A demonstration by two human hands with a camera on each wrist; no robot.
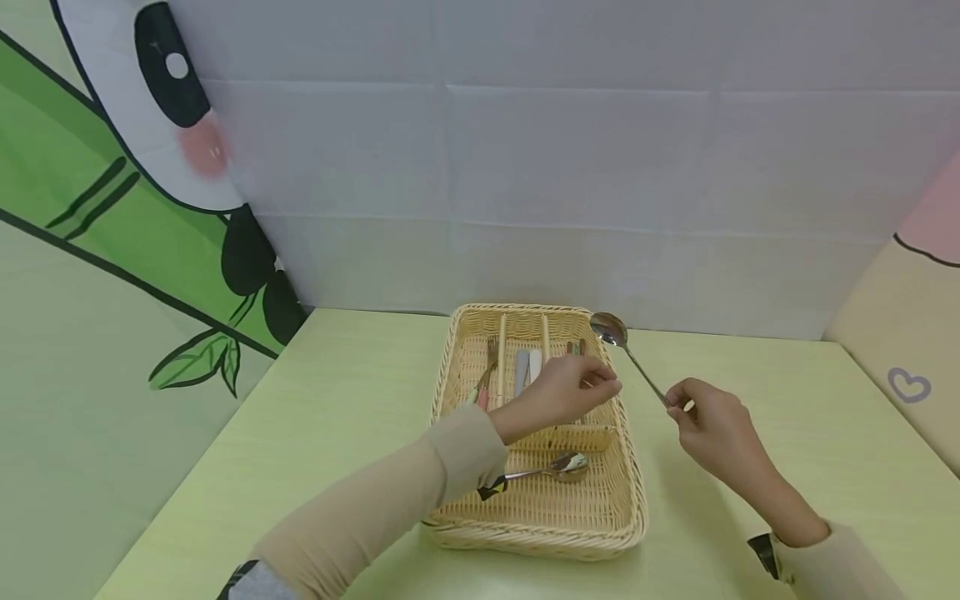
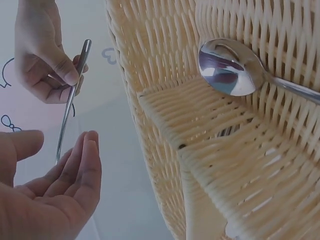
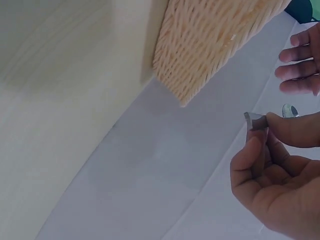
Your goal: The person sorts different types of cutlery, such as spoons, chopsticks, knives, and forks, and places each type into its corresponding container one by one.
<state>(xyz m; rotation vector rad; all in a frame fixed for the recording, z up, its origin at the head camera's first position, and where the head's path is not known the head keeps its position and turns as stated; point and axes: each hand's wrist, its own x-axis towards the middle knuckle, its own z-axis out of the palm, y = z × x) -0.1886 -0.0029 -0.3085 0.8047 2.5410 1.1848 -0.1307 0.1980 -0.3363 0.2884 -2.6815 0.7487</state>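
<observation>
A pale green table [image 1: 750, 467] against a white panelled wall carries a rectangular woven wicker cutlery basket [image 1: 600, 533] with slatted dividers. The right hand [image 1: 712, 429] pinches the slim handle end of a shiny long steel spoon [image 1: 626, 354], its bowl raised over the basket's far right corner, while the left hand [image 1: 558, 392] hovers over the basket, fingers relaxed and holding nothing. Only the left wrist view shows the mirror-smooth bowl of a second spoon [image 2: 230, 67] lying against the weave.

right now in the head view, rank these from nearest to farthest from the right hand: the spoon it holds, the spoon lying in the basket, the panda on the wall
1. The long spoon, pinched in the right hand itself.
2. The spoon lying in the basket, left of that hand, in the near compartment of the basket.
3. The panda, far upper left on the wall.
</observation>
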